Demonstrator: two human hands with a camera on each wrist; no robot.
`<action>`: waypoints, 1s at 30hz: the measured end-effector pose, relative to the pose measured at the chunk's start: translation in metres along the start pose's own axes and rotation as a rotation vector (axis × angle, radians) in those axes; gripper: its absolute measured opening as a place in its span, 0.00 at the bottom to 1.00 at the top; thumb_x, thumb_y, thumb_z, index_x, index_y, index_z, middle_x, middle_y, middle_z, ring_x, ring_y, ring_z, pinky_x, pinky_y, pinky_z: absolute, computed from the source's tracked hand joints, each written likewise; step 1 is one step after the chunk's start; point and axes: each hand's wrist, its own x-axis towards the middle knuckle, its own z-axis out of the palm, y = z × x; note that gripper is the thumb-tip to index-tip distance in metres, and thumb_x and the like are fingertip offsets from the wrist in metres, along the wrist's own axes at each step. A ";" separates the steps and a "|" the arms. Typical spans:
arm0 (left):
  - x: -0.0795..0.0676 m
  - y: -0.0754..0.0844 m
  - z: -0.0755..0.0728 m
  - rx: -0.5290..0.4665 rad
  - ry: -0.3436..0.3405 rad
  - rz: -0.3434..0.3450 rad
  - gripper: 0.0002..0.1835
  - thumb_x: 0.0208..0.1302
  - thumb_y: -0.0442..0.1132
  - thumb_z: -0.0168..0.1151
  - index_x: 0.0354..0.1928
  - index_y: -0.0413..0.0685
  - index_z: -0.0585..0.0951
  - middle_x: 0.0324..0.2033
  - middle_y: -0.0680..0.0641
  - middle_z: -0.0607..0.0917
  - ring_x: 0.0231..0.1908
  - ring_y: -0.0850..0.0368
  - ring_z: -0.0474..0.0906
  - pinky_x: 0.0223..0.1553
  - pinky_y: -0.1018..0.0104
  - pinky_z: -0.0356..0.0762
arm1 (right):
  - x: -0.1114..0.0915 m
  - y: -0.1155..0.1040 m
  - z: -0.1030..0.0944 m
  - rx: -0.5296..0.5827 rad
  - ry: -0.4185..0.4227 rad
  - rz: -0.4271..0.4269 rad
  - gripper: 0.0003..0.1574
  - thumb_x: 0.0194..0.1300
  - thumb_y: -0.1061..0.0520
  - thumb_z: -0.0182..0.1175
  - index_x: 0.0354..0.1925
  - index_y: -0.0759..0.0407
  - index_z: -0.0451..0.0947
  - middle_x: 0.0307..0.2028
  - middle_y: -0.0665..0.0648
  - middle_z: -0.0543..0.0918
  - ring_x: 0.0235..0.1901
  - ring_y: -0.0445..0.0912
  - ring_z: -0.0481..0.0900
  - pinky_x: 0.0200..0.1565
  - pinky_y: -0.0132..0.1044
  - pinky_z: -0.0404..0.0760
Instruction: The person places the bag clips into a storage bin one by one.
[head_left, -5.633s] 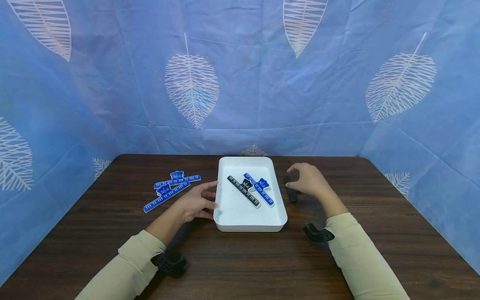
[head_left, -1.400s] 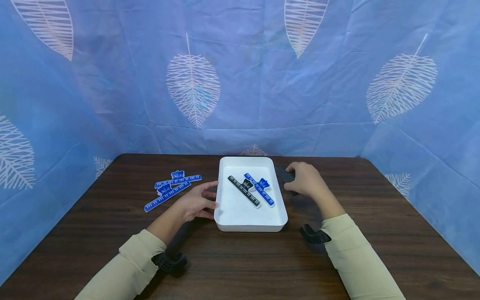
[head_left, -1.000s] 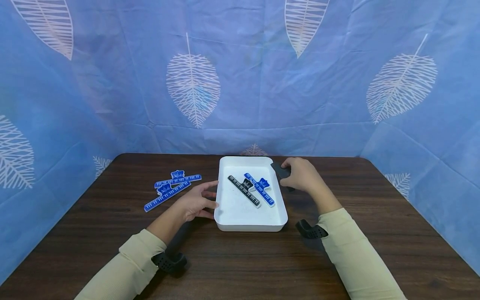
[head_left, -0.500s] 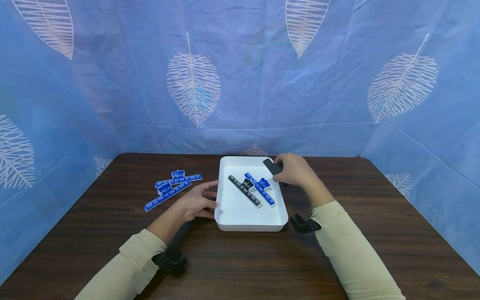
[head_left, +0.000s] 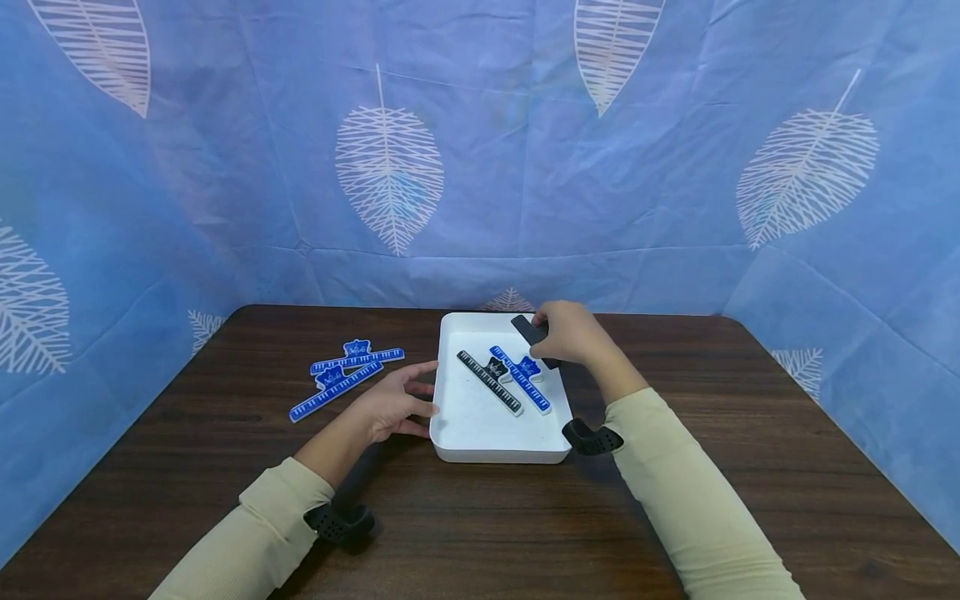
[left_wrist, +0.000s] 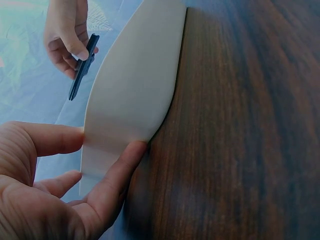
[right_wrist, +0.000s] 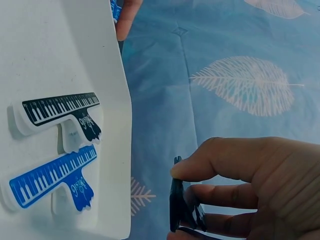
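Note:
My right hand (head_left: 576, 335) pinches a black clip (head_left: 528, 330) between thumb and fingers, over the far right part of the white tray (head_left: 467, 440). In the right wrist view the held clip (right_wrist: 176, 205) appears edge-on. My left hand (head_left: 390, 405) rests its spread fingers against the tray's left side; the left wrist view has fingertips on the tray's outer wall (left_wrist: 132, 75). Inside the tray lie a black piano-key clip (head_left: 487, 382) and, right of it, a blue piano-key clip (head_left: 519, 379), both slanted.
Left of the tray, two more blue piano-key clips lie on the dark wooden table (head_left: 480, 533), a nearer one (head_left: 335, 392) and a farther one (head_left: 382, 356). A blue leaf-patterned cloth (head_left: 480, 183) hangs behind the table and at its sides.
My right hand has picked up the black clip from the table right of the tray and carried it leftward over the tray's rim. The left hand stays at the tray's side.

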 end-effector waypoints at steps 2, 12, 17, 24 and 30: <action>0.000 0.000 0.000 0.000 -0.001 0.000 0.43 0.59 0.20 0.60 0.74 0.52 0.59 0.63 0.33 0.67 0.49 0.38 0.79 0.41 0.46 0.83 | 0.003 -0.001 0.002 -0.003 -0.014 0.000 0.31 0.54 0.55 0.69 0.55 0.67 0.77 0.50 0.64 0.80 0.45 0.56 0.77 0.45 0.49 0.79; 0.000 0.000 0.000 0.004 0.001 0.002 0.43 0.59 0.20 0.60 0.74 0.52 0.60 0.63 0.33 0.68 0.49 0.38 0.79 0.41 0.45 0.83 | 0.017 -0.004 0.010 -0.013 -0.059 0.007 0.30 0.55 0.54 0.69 0.54 0.66 0.78 0.53 0.64 0.79 0.48 0.57 0.77 0.49 0.50 0.80; 0.000 0.000 0.001 0.005 0.005 0.003 0.43 0.59 0.20 0.61 0.74 0.52 0.60 0.63 0.33 0.68 0.49 0.38 0.79 0.41 0.45 0.83 | 0.025 -0.005 0.014 -0.029 -0.084 0.023 0.29 0.56 0.53 0.69 0.54 0.65 0.78 0.52 0.64 0.79 0.48 0.57 0.78 0.48 0.50 0.80; 0.001 -0.001 0.001 0.004 -0.001 0.008 0.43 0.59 0.20 0.61 0.74 0.52 0.60 0.62 0.33 0.68 0.48 0.39 0.80 0.40 0.45 0.83 | 0.034 -0.004 0.018 -0.034 -0.108 0.049 0.28 0.56 0.53 0.69 0.53 0.65 0.79 0.51 0.63 0.80 0.46 0.56 0.78 0.48 0.49 0.80; 0.001 -0.001 0.000 -0.003 -0.003 0.005 0.43 0.59 0.20 0.60 0.74 0.52 0.60 0.62 0.33 0.68 0.46 0.40 0.81 0.40 0.46 0.83 | 0.043 0.000 0.022 -0.021 -0.130 0.065 0.26 0.55 0.54 0.68 0.51 0.66 0.79 0.50 0.62 0.81 0.44 0.54 0.78 0.47 0.48 0.80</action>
